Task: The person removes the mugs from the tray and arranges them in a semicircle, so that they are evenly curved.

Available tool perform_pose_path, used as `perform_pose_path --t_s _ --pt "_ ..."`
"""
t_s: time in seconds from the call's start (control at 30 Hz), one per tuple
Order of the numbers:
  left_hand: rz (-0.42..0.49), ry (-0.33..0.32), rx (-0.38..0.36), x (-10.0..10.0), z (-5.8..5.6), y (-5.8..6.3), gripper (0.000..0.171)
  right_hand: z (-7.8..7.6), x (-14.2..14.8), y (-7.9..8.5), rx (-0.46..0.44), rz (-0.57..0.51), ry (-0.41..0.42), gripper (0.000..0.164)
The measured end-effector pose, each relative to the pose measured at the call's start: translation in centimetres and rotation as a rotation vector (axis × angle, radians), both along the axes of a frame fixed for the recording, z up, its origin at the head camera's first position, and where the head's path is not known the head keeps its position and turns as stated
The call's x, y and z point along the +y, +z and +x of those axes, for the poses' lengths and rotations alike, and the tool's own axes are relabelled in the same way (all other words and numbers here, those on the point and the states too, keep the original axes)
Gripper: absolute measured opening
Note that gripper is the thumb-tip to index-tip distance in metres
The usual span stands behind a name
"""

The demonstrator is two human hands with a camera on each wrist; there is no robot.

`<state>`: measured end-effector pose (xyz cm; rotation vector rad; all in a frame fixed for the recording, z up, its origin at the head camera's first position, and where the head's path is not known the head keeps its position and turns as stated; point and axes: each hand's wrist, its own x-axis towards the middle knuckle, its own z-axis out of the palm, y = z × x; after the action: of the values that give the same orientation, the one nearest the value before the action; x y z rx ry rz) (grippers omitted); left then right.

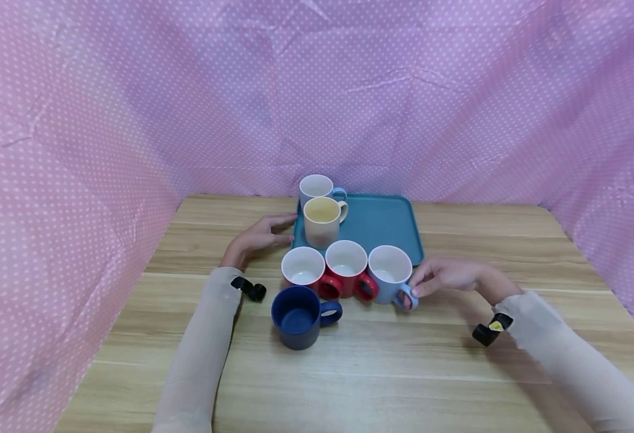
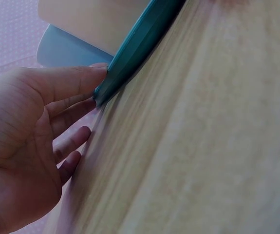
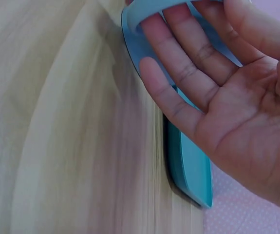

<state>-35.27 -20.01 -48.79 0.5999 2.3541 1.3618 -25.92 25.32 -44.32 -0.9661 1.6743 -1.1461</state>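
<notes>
In the head view, my right hand (image 1: 449, 275) holds the handle of a light blue mug (image 1: 384, 282). Its thumb and fingers meet at the handle (image 3: 154, 9), with fingertips passing behind it in the right wrist view. My left hand (image 1: 260, 234) touches the left edge of a teal tray (image 1: 382, 216), fingers extended. Up close, thumb and fingertips (image 2: 98, 73) rest right at the tray's rim (image 2: 130, 53). On the tray's left side stand a cream mug (image 1: 321, 231) and, behind it, another light blue mug (image 1: 308, 191).
Two red mugs, a left one (image 1: 302, 282) and a middle one (image 1: 344, 279), stand in a row with the held mug along the tray's front. Nearer me is a dark blue mug (image 1: 298, 328), handle to the right. Pink dotted cloth (image 1: 349, 108) hangs behind the wooden table (image 1: 382, 385).
</notes>
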Motion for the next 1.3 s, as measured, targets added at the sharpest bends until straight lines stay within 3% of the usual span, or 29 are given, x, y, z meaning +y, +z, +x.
perform_pose_path --t_s 0.37,0.7,0.93,1.3 --pt "-0.031 0.008 0.018 -0.1 -0.2 0.0 0.064 0.7 -0.4 -0.5 -0.001 -0.016 -0.043 0.021" --pt "-0.032 0.006 0.037 -0.2 0.1 0.1 0.064 2.1 -1.4 -0.3 0.034 -0.007 -0.162 0.02" --pt "-0.041 0.005 0.044 -0.2 0.1 0.0 0.063 2.6 -1.8 -0.1 0.01 0.019 -0.237 0.022" --pt "-0.018 -0.016 0.047 -0.2 0.1 -0.2 0.063 2.5 -1.7 -0.3 -0.013 0.024 -0.246 0.024"
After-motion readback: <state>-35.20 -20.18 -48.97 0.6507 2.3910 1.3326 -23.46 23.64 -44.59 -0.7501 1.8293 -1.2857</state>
